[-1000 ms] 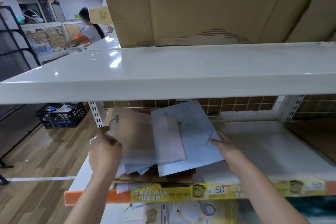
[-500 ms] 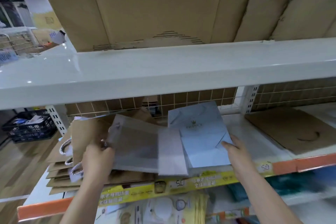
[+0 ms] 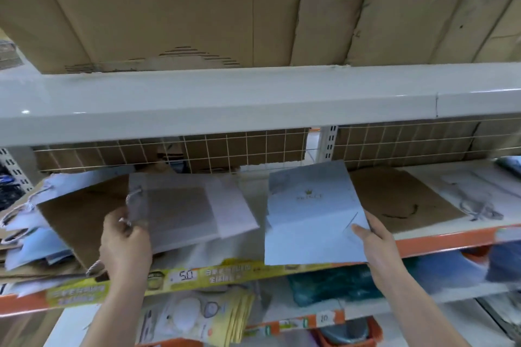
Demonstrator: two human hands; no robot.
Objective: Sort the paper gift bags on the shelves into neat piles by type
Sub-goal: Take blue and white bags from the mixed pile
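Note:
My left hand (image 3: 125, 239) grips a grey-white paper gift bag with a translucent window (image 3: 183, 208) by its left edge, near the cord handle. My right hand (image 3: 372, 236) holds a small stack of pale blue gift bags (image 3: 313, 214) by the lower right corner, lifted just above the shelf. A gap separates the two bundles. A messy heap of brown and blue bags (image 3: 42, 231) lies at the left of the shelf. A flat brown bag (image 3: 400, 197) lies to the right, with a white bag with a dark ribbon print (image 3: 476, 197) beyond it.
The white shelf (image 3: 248, 248) has an orange and yellow price strip along its front. An upper shelf (image 3: 253, 101) with cardboard boxes (image 3: 169, 8) overhangs closely. A wire grid backs the shelf. Lower shelves hold packaged goods.
The blue bags have come apart from the grey bag: my right hand has carried them to the right. My view has also swung right, showing more of the shelf's right side.

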